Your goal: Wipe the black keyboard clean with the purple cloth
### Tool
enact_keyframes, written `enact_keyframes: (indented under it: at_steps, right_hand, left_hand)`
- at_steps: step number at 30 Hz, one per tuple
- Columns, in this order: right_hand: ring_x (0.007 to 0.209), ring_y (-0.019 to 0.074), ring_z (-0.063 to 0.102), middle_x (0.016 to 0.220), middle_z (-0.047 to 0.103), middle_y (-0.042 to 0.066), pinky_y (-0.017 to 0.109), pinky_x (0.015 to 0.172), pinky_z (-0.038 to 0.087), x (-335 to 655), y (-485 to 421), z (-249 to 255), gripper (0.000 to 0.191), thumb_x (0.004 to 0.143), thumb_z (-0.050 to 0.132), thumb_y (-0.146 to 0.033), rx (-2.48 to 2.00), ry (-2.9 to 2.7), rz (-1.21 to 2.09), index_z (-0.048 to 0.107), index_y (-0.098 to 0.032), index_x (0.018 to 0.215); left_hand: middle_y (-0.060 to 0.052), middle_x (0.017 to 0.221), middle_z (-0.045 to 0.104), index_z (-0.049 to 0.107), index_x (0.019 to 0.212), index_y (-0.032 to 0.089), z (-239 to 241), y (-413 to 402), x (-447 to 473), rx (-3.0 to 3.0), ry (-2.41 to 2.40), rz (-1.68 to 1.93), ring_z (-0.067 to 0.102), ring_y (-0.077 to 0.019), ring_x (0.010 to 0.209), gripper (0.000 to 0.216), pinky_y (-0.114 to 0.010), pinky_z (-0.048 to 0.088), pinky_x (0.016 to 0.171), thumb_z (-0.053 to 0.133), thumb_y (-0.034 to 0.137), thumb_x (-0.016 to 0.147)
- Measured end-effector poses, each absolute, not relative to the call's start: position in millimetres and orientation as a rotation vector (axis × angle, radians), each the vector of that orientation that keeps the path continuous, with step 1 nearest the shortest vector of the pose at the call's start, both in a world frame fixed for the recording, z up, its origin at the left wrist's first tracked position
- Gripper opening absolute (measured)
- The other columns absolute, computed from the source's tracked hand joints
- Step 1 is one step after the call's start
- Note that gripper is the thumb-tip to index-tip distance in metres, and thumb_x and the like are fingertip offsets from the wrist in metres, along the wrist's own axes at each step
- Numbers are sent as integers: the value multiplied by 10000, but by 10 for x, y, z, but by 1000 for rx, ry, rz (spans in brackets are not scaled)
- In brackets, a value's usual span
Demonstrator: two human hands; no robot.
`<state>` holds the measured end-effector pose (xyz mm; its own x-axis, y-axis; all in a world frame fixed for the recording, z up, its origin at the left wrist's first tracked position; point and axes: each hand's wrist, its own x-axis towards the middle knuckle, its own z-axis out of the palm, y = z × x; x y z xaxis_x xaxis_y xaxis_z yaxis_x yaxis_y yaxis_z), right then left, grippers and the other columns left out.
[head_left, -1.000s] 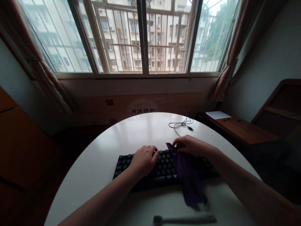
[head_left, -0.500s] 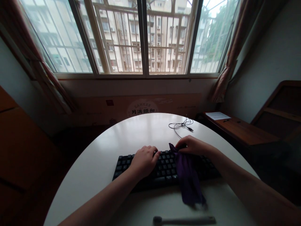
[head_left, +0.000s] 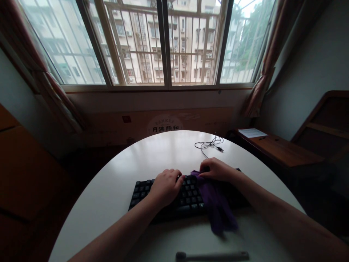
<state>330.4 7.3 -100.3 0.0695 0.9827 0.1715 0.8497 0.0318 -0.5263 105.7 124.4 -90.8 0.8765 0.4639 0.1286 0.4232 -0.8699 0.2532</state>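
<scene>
A black keyboard point(head_left: 188, 198) lies across the middle of a round white table point(head_left: 152, 153). My left hand point(head_left: 165, 185) rests on the keyboard's middle keys, fingers curled down onto them. My right hand point(head_left: 216, 170) presses a purple cloth point(head_left: 216, 205) against the keyboard's far edge, fingers closed over the cloth's top end. The cloth drapes over the keys and onto the table in front.
A brush with a long pale handle point(head_left: 212, 256) lies near the table's front edge. A loose black cable point(head_left: 208, 144) is coiled at the far right of the table. A wooden side table with a paper sheet point(head_left: 252, 133) stands at the right. A window is behind.
My right hand has slid the purple cloth slightly left along the keyboard's far edge, and the cloth's lower end has drawn up a little. My left hand stays put.
</scene>
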Motion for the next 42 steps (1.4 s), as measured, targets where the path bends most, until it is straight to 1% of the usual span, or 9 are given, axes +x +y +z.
enact_keyframes:
  at_steps: [5, 9, 12, 15, 18, 24, 34, 38, 42]
  right_hand:
    - [779, 178, 638, 848, 725, 30, 265, 725, 458, 3348, 34, -975, 192, 775, 688, -324, -1813, -1815, 423, 743, -192, 903]
    - [827, 182, 645, 942, 712, 32, 272, 762, 482, 3429, -14, -999, 276, 759, 695, -274, -1757, -1729, 547, 708, -198, 1023]
    - [831, 175, 631, 1002, 680, 43, 277, 763, 489, 3444, -48, -1019, 334, 727, 705, -207, -1731, -1690, 489, 664, -191, 1058]
    - [893, 181, 615, 1008, 647, 56, 284, 805, 482, 3418, -75, -1006, 240, 748, 683, -174, -1639, -1774, 382, 670, -188, 987]
    - [886, 185, 607, 939, 648, 61, 293, 810, 471, 3408, -87, -984, 111, 819, 648, -231, -1626, -1873, 329, 723, -198, 892]
    - [837, 187, 607, 868, 668, 67, 302, 785, 465, 3437, -60, -1034, 227, 868, 626, -372, -1754, -1831, 358, 769, -200, 908]
    - [836, 178, 625, 923, 671, 75, 287, 790, 488, 3291, 42, -1155, 254, 865, 622, -386, -1699, -1718, 413, 771, -182, 888]
    - [804, 173, 614, 885, 662, 71, 284, 762, 480, 3311, 38, -1157, 258, 859, 619, -387, -1713, -1706, 416, 738, -164, 807]
    - [770, 166, 591, 832, 641, 54, 276, 724, 462, 3324, 37, -1157, 183, 822, 622, -307, -1765, -1679, 390, 674, -157, 733]
  left_hand:
    - [-71, 1048, 679, 648, 1037, 234, -906, 1248, 1046, 2820, 672, 263, 584, -240, 1004, 409, -354, 431, 834, 305, 447, 973]
    - [-66, 1042, 682, 650, 1037, 241, -921, 1261, 1034, 2808, 656, 277, 589, -241, 993, 410, -359, 435, 839, 306, 454, 972]
    - [-68, 1050, 682, 652, 1032, 240, -921, 1262, 1031, 2804, 658, 279, 590, -240, 995, 416, -358, 433, 840, 302, 456, 973]
    - [-71, 1038, 684, 656, 1024, 237, -918, 1261, 1029, 2809, 654, 279, 591, -240, 988, 409, -359, 435, 834, 309, 448, 972]
    - [-67, 1028, 684, 657, 1019, 239, -924, 1265, 1025, 2814, 638, 292, 590, -239, 984, 406, -358, 432, 844, 313, 450, 971]
    - [-69, 1031, 685, 657, 1026, 237, -917, 1260, 1025, 2810, 638, 285, 589, -239, 986, 408, -358, 430, 847, 311, 446, 972]
    - [-74, 1016, 681, 653, 1025, 239, -914, 1258, 1033, 2823, 652, 289, 590, -246, 972, 395, -365, 436, 827, 324, 450, 968]
    - [-75, 1037, 678, 652, 1042, 236, -920, 1261, 1028, 2814, 658, 285, 585, -245, 989, 388, -361, 437, 846, 341, 454, 960]
    - [-75, 1035, 680, 653, 1042, 235, -914, 1264, 1022, 2808, 665, 273, 588, -246, 993, 381, -358, 439, 845, 353, 454, 956]
